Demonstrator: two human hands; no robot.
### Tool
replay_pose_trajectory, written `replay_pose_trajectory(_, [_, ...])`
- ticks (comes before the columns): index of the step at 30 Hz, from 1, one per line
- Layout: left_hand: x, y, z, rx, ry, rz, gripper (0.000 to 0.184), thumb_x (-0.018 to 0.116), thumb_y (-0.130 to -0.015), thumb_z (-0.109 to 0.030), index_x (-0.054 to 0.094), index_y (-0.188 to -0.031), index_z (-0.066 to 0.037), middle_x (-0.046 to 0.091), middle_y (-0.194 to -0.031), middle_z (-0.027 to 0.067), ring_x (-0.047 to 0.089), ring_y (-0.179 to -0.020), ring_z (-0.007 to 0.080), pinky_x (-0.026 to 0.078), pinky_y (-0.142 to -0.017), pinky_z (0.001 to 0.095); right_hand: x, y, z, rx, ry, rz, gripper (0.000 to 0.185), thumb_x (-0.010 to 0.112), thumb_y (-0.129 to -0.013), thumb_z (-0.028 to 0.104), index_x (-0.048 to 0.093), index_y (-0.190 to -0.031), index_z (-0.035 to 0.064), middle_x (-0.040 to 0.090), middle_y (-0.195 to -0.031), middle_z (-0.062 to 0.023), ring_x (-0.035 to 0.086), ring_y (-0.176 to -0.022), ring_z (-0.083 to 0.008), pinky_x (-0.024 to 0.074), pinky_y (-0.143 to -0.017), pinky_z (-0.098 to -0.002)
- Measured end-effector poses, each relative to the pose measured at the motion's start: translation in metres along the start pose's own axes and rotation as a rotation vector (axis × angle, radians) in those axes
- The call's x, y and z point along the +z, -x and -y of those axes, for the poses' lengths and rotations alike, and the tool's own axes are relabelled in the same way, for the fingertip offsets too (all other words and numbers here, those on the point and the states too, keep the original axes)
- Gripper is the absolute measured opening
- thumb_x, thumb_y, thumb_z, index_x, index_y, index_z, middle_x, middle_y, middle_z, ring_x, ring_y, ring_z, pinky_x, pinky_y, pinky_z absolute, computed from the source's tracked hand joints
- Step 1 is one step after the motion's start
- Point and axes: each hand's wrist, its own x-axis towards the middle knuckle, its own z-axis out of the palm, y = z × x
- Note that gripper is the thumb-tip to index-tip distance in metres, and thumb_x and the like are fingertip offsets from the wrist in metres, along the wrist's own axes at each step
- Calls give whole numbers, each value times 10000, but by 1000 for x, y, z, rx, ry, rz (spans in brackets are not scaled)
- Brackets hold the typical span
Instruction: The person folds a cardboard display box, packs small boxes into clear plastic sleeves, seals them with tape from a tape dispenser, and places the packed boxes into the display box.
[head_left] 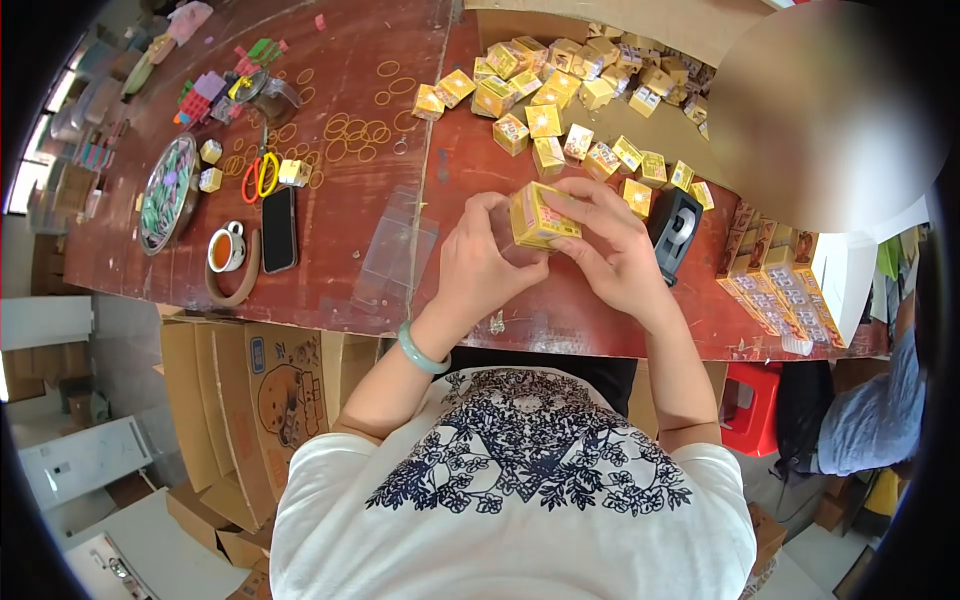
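A small yellow printed box (540,216) is held up in front of my chest, above the table's near edge. My right hand (618,250) grips it with thumb and fingers from the right. My left hand (484,262), a pale green bangle on its wrist, curls at the box's left side with the fingertips at it. Something clear, perhaps plastic film, shows between my left fingers and the box; I cannot tell exactly. Clear plastic bags (395,250) lie flat left of my left hand. Close to my right hand stands a black tape dispenser (677,232).
Many similar yellow boxes (545,120) spread across the back, some in an open carton (650,130). Stacked display packs (780,280) stand right. Leftward are rubber bands (355,135), scissors (262,178), a phone (281,230), a cup of tea (227,248) and a round tray (168,195).
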Motion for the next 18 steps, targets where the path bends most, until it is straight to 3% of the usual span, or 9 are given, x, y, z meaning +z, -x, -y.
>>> replay_pose_trajectory(3, [0, -5, -6, 70, -65, -4, 731, 848, -626, -184, 435, -1206, -14, 646, -924, 104, 675, -744, 224, 537, -618, 311, -6, 1, -3, 19, -69, 71, 399, 674, -816, -2, 671, -1214, 21, 583, -1304, -138, 565, -1160, -288, 446, -998, -370])
replay_pose_trajectory(13, [14, 1, -20, 1, 199, 22, 760, 842, -638, -180, 440, -1256, 5, 656, -1019, 155, 689, -816, 274, 556, -674, 351, 2, 18, -29, -227, 103, 51, 352, 652, -870, 48, 667, -1218, 0, 553, -1386, -147, 573, -1170, -282, 446, -1002, -379])
replay_pose_trajectory(17, [20, 0, -24, 113, 251, -87, 760, 836, -646, -183, 459, -1279, 2, 643, -1052, 143, 679, -841, 284, 556, -706, 352, 15, 22, -19, -43, -501, -449, 280, 614, -922, 40, 669, -1196, 22, 590, -1340, -142, 596, -1139, -237, 460, -998, -344])
replay_pose_trajectory(18, [16, -2, -28, 51, 254, 30, 657, 837, -642, -167, 502, -1188, -20, 628, -1014, 127, 655, -871, 256, 539, -740, 330, 21, 20, -12, 231, -774, -614, 252, 572, -972, 62, 654, -1197, -16, 599, -1317, -154, 602, -1114, -229, 467, -997, -327])
